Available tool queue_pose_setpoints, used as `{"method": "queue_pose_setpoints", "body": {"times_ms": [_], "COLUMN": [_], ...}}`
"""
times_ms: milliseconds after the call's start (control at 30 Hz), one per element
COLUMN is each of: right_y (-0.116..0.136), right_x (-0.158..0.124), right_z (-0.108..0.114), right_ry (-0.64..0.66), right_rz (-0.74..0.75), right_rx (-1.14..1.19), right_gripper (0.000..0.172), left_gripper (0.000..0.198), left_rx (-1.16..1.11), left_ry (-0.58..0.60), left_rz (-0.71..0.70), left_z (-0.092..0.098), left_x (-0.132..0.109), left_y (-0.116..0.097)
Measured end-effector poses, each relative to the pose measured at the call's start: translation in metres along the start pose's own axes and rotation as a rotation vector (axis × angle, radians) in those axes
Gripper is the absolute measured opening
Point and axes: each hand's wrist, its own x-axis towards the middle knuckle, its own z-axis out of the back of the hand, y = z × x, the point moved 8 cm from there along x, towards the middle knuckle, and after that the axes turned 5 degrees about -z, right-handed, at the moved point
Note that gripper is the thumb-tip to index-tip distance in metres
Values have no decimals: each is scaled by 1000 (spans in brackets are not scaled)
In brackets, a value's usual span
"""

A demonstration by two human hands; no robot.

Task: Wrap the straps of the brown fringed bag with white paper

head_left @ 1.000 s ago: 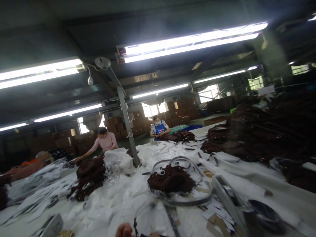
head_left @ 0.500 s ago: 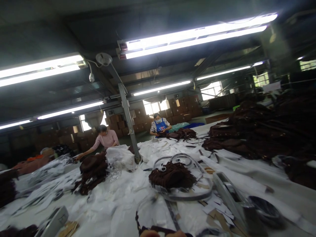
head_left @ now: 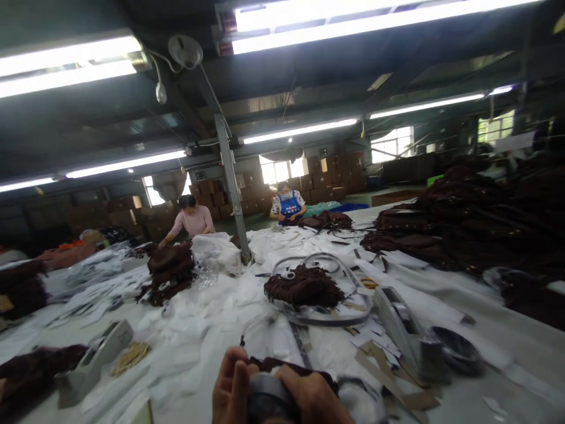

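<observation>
At the bottom centre, my left hand [head_left: 232, 386] is closed, fingers curled against a dark grey rounded object [head_left: 271, 396]. My right hand [head_left: 315, 397] wraps around that object's other side; blur hides its exact kind. Just beyond my fingers lies a dark brown piece [head_left: 304, 370], partly covered by the hands. A dark strap or cord end [head_left: 242, 340] rises beside my left hand. Further out, a bundle of brown fringed pieces [head_left: 304, 287] rests inside loops of grey strip [head_left: 329, 321] on the white-covered table.
Tape dispensers stand on the right [head_left: 399, 330] and left [head_left: 95, 359]. A black round dish [head_left: 457, 350] sits at right, near card scraps [head_left: 388, 371]. Brown bags [head_left: 463, 224] are heaped at far right. Two people work across the table, by a metal post [head_left: 232, 188].
My view has tipped downward, bringing both hands and the dark rounded object into sight. The person at left has drawn their outstretched arm closer.
</observation>
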Motion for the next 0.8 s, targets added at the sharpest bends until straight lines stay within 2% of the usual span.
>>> {"method": "queue_pose_setpoints", "body": {"times_ms": [67, 167, 233, 300, 400, 500, 600, 667, 733, 800], "right_y": [4, 14, 18, 19, 11, 1, -4, -9, -12, -12], "right_x": [-4, -8, -8, -5, 4, 7, 5, 1, -2, -4], "right_z": [9, 16, 23, 32, 38, 33, 28, 23, 18, 13], "right_ry": [6, 48, 42, 11, 66, 137, 151, 173, 207, 245], "right_rz": [40, 156, 189, 169, 6, -168, -201, -180, -119, -39], "right_rx": [-47, -178, -188, -121, 32, 167, 205, 122, 13, -50], "right_gripper": [38, 32, 30, 31, 36, 41, 44, 40, 35, 29], "left_gripper": [52, 50, 44, 36, 35, 43, 48, 49, 48, 43], "left_rx": [181, 653, 859, 833, 476, 86, -116, -97, 81, 352], "left_ry": [149, 445, 553, 514, 238, -20, -126, -58, 112, 310], "left_rz": [-51, -167, -205, -183, -116, -109, -87, -67, -67, -82], "left_z": [-16, -41, -50, -48, -32, -16, -9, -11, -18, -27], "left_x": [-1, -8, -13, -14, -6, 0, 5, 7, 7, 3], "left_y": [-6, -15, -20, -27, -33, -24, -6, -2, -8, -18]}}
